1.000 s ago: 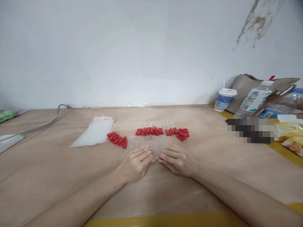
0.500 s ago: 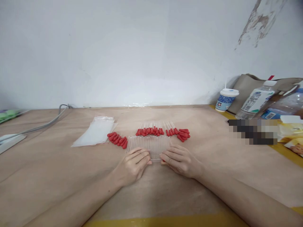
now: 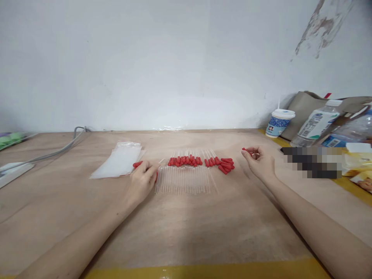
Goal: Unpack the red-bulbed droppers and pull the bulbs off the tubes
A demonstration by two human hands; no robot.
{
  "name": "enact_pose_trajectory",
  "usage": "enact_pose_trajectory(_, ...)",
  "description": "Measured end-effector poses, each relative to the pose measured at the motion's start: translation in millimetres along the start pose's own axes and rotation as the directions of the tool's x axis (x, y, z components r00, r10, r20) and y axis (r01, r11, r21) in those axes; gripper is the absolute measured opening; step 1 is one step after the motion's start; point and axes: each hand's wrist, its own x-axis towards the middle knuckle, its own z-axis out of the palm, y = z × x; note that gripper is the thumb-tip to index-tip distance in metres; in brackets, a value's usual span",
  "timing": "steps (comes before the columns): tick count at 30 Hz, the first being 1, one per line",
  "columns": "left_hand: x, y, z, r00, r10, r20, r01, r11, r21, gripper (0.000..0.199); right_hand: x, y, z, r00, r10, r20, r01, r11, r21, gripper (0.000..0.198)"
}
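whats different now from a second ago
The left hand let go of the clear tubes and moved left and farther out, over the red pieces at left; what it grips is unclear. The right hand let go too, moved right and farther out, and pinches a red piece. The bags and cup stayed put.

The left hand point(image 3: 142, 178) partly hides red bulbs point(image 3: 137, 164).

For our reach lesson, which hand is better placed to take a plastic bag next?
Probably the left hand, though it may hold a clear tube: the plastic bags are beside it. The right hand, pinching a red bulb, is farther off.
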Motion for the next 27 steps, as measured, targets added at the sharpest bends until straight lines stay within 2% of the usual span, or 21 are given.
enact_pose_trajectory(4,-4,6,7,0.993,0.115,-0.008,-0.115,0.992,0.042,0.021,1,8,2,0.989,0.116,0.093,-0.124,0.989,0.083,0.03)
enact_pose_trajectory(8,-4,9,8,0.986,0.157,0.057,-0.159,0.987,0.024,0.023,-2,4,6,0.983,0.11,0.145,-0.131,0.981,0.142,0.036)
enact_pose_trajectory(13,-2,19,0,0.987,0.111,0.116,-0.098,0.989,-0.113,0.018,-7,1,11,0.986,0.036,0.161,-0.059,0.989,0.139,0.038)
enact_pose_trajectory(16,-2,25,-4,0.99,0.097,0.102,-0.076,0.978,-0.194,0.018,-8,4,13,0.976,-0.015,0.215,-0.007,0.995,0.101,0.035)
enact_pose_trajectory(19,-2,29,-5,0.992,0.11,0.057,-0.094,0.967,-0.238,0.02,-6,9,19,0.97,0.024,0.243,-0.051,0.993,0.104,0.037)
enact_pose_trajectory(22,-2,32,-3,0.993,0.099,0.059,-0.079,0.958,-0.274,0.02,1,18,28,0.96,0.082,0.268,-0.122,0.983,0.137,0.043)
enact_pose_trajectory(27,-3,32,0,0.993,0.081,0.084,-0.052,0.952,-0.302,0.018,15,30,42,0.912,0.119,0.392,-0.198,0.966,0.168,0.042)
